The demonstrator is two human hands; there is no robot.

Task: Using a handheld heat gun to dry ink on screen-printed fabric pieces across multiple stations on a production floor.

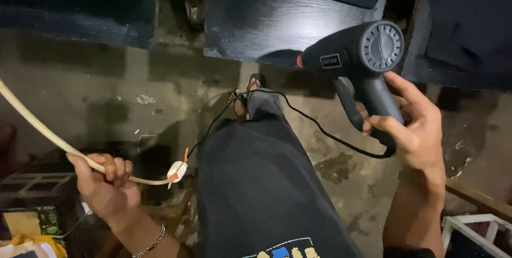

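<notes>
Two hands occupied: left hand [104,186], lower left, fist closed round a cream cable [32,122] joined by taped splice [177,171] to a black cord [320,127]; right hand [413,124] grips heat gun [354,58], upper right, aimed toward dark panel [266,18].

Dark trousers [261,183], a sandal [250,90] on the foot, and a thin chain bracelet [151,243] at the left wrist.

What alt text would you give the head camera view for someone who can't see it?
Seen from above, a person's right hand holds a dark heat gun by its handle, while the left hand grips a pale cable joined by a taped splice to the gun's thin black cord. Below are a dark trouser leg, a sandalled foot and a stained concrete floor.
</notes>
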